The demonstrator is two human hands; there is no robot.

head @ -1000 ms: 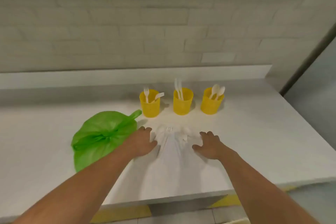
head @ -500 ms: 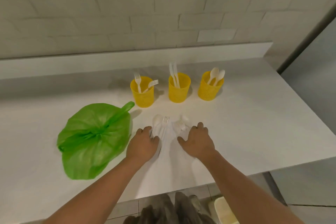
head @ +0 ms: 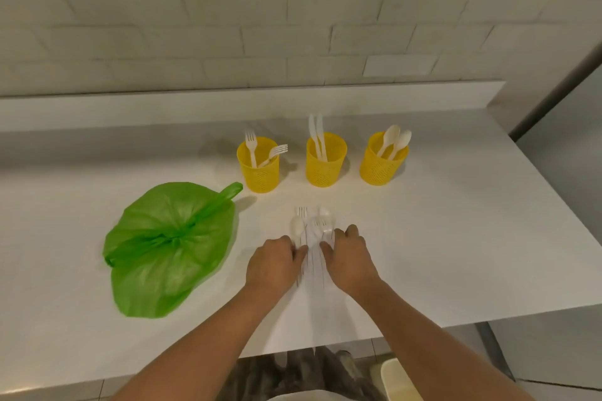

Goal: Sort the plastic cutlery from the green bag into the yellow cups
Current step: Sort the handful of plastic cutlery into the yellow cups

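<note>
Now the loose cutlery [head: 312, 228] lies squeezed between left grip [head: 275, 262] and right grip [head: 350, 257], both curled onto it.

Likely kitchen: white counter [head: 456, 238] with upstand, white brick-tile wall [head: 228, 26], tiled floor below.

Illumination is soft, even and moderately bright, with a faint yellow-green cast. The yellow cups [head: 259, 166] throw weak, diffuse shadows onto the table [head: 456, 238], and a dull band of shade runs along its back edge. The white cutlery [head: 312, 228] toward the front edge washes out against the white surface. Wide-angle distortion bows the brick wall [head: 293, 26] lines. Detail is slightly soft throughout.
</note>
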